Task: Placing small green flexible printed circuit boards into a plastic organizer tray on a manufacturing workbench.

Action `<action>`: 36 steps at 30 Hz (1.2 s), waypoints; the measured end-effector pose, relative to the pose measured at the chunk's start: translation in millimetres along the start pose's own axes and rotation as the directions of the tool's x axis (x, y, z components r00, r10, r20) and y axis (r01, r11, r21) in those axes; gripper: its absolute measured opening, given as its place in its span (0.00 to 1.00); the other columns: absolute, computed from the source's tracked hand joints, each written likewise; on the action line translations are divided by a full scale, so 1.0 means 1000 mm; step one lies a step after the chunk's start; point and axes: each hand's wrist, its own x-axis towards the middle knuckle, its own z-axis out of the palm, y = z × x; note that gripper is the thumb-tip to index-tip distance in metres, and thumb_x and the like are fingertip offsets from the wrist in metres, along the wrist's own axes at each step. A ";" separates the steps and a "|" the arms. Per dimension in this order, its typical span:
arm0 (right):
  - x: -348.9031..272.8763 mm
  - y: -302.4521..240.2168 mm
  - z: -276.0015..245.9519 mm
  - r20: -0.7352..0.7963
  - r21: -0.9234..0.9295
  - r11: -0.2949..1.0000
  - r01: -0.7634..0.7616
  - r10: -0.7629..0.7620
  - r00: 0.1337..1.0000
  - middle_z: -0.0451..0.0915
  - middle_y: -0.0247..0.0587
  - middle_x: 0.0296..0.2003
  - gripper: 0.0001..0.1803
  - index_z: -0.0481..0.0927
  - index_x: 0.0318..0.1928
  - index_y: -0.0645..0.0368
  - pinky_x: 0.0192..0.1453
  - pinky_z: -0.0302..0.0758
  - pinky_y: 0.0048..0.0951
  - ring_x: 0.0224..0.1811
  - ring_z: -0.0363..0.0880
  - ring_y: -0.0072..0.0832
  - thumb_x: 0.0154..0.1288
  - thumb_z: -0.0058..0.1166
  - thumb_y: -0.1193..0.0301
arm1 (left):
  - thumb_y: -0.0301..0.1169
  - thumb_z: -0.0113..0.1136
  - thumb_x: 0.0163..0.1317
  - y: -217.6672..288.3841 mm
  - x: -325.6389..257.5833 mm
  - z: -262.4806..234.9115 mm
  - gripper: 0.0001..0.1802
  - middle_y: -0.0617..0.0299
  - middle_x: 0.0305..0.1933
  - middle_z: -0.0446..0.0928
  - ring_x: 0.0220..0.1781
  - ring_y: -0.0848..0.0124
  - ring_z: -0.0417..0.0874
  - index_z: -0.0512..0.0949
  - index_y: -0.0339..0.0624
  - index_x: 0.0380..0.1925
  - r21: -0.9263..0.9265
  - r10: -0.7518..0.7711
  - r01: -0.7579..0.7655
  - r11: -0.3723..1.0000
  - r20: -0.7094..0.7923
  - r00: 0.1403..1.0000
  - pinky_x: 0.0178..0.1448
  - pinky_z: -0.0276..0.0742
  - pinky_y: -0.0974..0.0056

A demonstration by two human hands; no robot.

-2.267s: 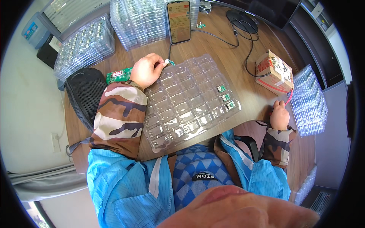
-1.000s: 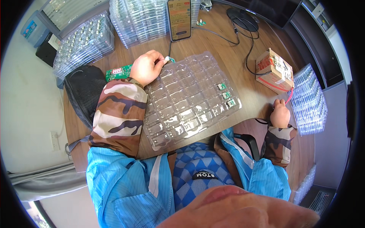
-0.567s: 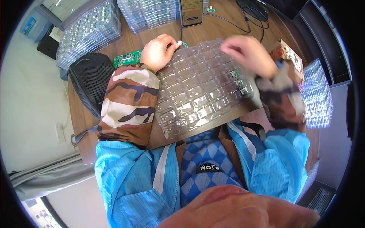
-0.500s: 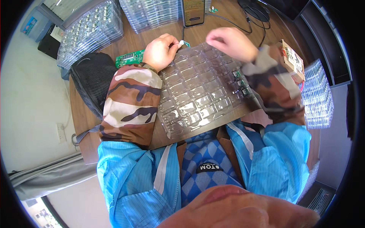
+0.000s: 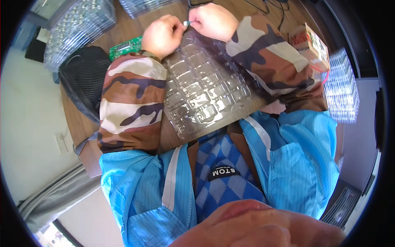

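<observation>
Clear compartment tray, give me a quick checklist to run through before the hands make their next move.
1. Small part pinched between left hand and right hand: ok, fingertips of both meet on the small part.
2. Clear compartment tray flat on the wooden table: ok, though its near edge overhangs toward the lap.
3. Tray cells near the hands free: cannot tell, glare hides them.
4. Green circuit board clear of the left wrist: not ok, it lies right beside it.
5. Cardboard box within reach at right: ok.
</observation>
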 end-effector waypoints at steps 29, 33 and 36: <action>-0.125 0.017 -0.080 0.288 -0.191 0.942 -0.276 0.322 0.902 0.79 0.40 0.24 0.09 0.82 0.31 0.54 0.32 0.74 0.34 0.27 0.78 0.38 0.51 0.58 0.64 | 0.35 0.59 0.53 -0.003 -0.001 -0.005 0.10 0.56 0.26 0.76 0.29 0.60 0.78 0.77 0.39 0.24 -0.069 -0.110 0.116 0.991 0.084 0.990 0.32 0.72 0.62; -0.132 0.007 -0.066 0.227 -0.210 0.920 -0.330 0.374 0.899 0.78 0.39 0.25 0.09 0.79 0.27 0.56 0.32 0.73 0.34 0.28 0.78 0.38 0.51 0.58 0.65 | 0.34 0.59 0.53 0.000 -0.001 -0.006 0.09 0.56 0.27 0.76 0.29 0.60 0.78 0.77 0.39 0.24 -0.056 -0.100 0.104 0.993 0.082 0.992 0.33 0.72 0.62; -0.137 0.006 -0.065 0.199 -0.179 0.931 -0.319 0.352 0.915 0.78 0.38 0.26 0.07 0.78 0.27 0.57 0.32 0.73 0.34 0.28 0.78 0.38 0.50 0.57 0.67 | 0.35 0.59 0.53 0.002 -0.001 -0.004 0.09 0.56 0.27 0.76 0.29 0.60 0.78 0.77 0.39 0.24 -0.079 -0.115 0.122 0.989 0.088 0.989 0.33 0.72 0.62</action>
